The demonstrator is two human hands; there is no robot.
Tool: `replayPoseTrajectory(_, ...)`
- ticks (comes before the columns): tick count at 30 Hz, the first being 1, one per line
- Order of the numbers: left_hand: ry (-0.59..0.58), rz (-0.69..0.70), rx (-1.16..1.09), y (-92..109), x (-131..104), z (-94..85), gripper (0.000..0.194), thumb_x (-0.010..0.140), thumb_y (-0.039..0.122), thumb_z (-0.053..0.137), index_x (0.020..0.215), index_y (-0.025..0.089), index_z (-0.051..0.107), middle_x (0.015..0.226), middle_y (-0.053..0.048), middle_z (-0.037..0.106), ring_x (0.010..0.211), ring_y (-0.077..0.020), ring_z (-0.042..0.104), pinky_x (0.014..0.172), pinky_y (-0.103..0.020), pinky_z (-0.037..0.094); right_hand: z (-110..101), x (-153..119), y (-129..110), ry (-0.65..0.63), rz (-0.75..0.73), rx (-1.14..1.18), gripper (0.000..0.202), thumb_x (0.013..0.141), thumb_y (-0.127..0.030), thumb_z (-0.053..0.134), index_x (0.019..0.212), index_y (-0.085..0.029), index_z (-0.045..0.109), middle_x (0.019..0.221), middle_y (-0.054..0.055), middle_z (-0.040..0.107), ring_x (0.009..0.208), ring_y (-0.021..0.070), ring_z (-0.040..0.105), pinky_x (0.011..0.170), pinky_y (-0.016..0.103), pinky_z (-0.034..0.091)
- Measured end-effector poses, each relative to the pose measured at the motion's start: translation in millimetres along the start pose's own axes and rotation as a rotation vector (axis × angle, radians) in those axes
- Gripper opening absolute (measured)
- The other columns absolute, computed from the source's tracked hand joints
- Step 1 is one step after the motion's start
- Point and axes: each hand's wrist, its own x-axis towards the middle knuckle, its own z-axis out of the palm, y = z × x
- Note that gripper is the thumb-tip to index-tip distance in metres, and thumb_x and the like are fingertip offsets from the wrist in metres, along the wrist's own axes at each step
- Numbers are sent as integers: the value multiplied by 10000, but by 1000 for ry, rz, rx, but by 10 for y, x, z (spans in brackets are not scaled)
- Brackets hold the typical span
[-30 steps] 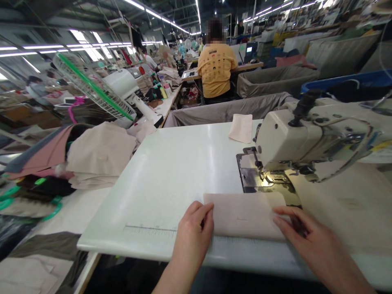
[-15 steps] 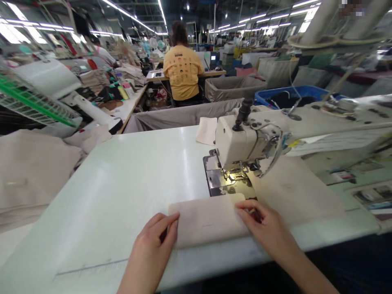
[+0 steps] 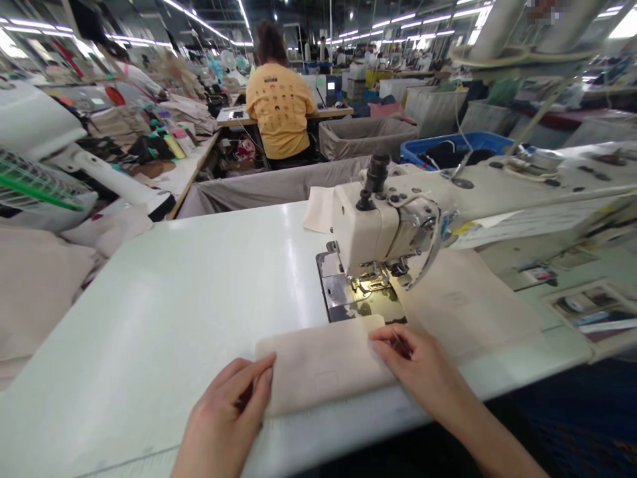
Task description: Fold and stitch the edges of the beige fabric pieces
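Observation:
A pale beige folded fabric piece [image 3: 318, 365] lies flat on the sewing table, just in front of the sewing machine [image 3: 365, 229]. My left hand [image 3: 231, 398] pinches its left edge between thumb and fingers. At the upper right corner my right hand [image 3: 415, 355] pinches the same piece, its other fingers curled. The lit needle plate [image 3: 371, 289] sits beyond the fabric, apart from it. A larger beige fabric panel [image 3: 462, 305] lies to the right, partly behind my right hand and under the machine's arm.
A small beige scrap [image 3: 318, 209] lies behind the machine head. Beige cloth [image 3: 40, 285] is heaped at the left beside a white fan-like device with a green edge. Beyond the table stand a grey cloth bin [image 3: 269, 182], a blue crate [image 3: 462, 143] and a seated person in a yellow shirt [image 3: 279, 109].
The view has turned slightly to the right, so most things appear shifted left. Both hands keep their pinch on the fabric, which looks nearly unmoved on the table.

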Motion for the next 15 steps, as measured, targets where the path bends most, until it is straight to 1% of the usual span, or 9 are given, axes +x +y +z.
replayPoseTrajectory(5, -9, -37, -27, 4, -19, -5, 349, 913, 517, 567, 1072, 283, 771, 812, -10, 685, 648, -167, 654, 639, -255, 591, 2, 5, -9, -14, 5, -5, 307, 824, -424, 533, 809, -214, 756, 765, 33, 728, 682, 200, 642, 630, 285, 471)
replayPoseTrajectory(9, -6, -40, -32, 23, -14, -9, 358, 905, 532, 567, 1053, 282, 776, 799, -10, 688, 630, -167, 648, 605, -250, 585, 9, 3, 6, -8, 8, 0, 298, 826, -415, 539, 812, -212, 756, 738, 27, 716, 660, 193, 636, 611, 275, 467)
replayPoseTrajectory(12, 23, -26, -21, 37, 6, -5, 372, 908, 539, 542, 1010, 275, 784, 769, -13, 685, 616, -170, 642, 586, -252, 579, 15, 11, 15, -3, 11, 1, 291, 825, -419, 548, 814, -215, 755, 732, 24, 716, 657, 194, 638, 611, 275, 474)
replayPoseTrajectory(15, 41, 30, 30, 36, -2, 15, 366, 928, 514, 518, 1016, 271, 777, 763, -10, 677, 634, -169, 652, 598, -249, 574, 19, 27, 10, -16, 6, -18, 280, 836, -407, 544, 817, -216, 747, 757, 29, 725, 684, 204, 656, 629, 280, 490)
